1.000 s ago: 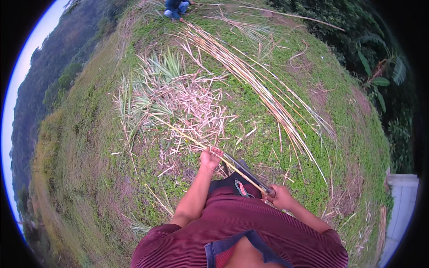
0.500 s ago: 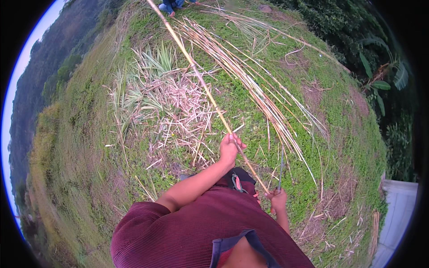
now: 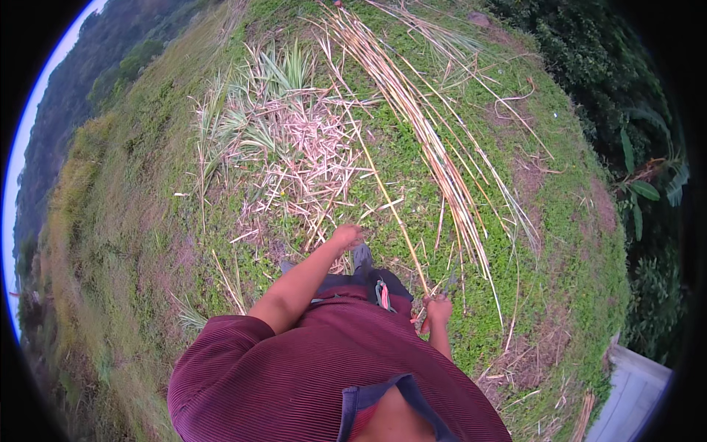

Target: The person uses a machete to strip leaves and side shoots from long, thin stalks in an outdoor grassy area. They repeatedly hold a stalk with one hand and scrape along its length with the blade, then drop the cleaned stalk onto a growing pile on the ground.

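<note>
My right hand (image 3: 438, 308), low and right of centre, is closed around the near end of a long, thin yellowish cane stalk (image 3: 398, 214). The stalk slants away up and left, over the edge of a heap of cut pieces. A blurred greyish shape, possibly a thin blade, shows at this hand; its outline is unclear. My left hand (image 3: 348, 237) hangs in front of my body, left of the stalk and apart from it. Its fingers look loosely bent, partly turned from view, with nothing visible in them.
Beyond my hands lies a heap of short cut pieces (image 3: 320, 151) with green leaves (image 3: 291, 70). A bundle of long stalks (image 3: 427, 140) stretches across the grass on the right. Dark bushes (image 3: 589, 81) edge the far right, and a pale grey slab (image 3: 633, 394) stands at lower right.
My left hand has come off the stalk and moved left. The stalk has dropped lower, still in my right hand. The person at the far edge is mostly out of view.
</note>
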### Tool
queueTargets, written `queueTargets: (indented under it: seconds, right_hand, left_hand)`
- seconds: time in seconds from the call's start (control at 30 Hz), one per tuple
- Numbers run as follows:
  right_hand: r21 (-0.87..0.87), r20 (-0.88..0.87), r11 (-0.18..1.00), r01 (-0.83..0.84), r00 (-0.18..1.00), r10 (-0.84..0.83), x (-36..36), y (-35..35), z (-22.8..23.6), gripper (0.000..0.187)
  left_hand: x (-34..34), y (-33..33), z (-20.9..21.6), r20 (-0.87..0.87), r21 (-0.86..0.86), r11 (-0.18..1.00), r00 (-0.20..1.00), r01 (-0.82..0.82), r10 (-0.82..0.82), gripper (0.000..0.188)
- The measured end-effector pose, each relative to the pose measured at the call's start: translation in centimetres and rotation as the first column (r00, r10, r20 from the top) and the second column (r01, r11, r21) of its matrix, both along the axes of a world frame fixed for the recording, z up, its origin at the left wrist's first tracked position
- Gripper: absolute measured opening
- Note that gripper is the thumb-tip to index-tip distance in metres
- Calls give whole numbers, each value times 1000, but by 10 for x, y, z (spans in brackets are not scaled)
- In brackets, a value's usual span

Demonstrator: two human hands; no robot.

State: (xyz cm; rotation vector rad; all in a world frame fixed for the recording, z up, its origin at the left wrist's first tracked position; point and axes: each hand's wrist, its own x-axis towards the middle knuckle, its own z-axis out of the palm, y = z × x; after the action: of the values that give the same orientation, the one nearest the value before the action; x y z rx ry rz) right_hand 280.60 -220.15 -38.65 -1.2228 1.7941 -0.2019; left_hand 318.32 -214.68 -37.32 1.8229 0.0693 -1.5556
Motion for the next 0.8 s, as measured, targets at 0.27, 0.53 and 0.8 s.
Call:
queueTargets:
  seconds: [0.27, 0.53, 0.8]
  right_hand:
    - [81, 80, 993, 85, 993, -92, -1, -26, -43, 19]
    - [-247, -213, 968, -39, 977, -15, 6, -63, -19, 35]
    - [-119, -77, 992, -32, 997, 23, 0, -84, -10, 25]
  left_hand:
    - [13, 232, -82, 145, 420, 849, 947, -322, 287, 21]
    - [-19, 249, -75, 233, 348, 801, 873, -487, 430, 22]
    - [2, 201, -68, 539, 491, 871, 787, -5, -300, 42]
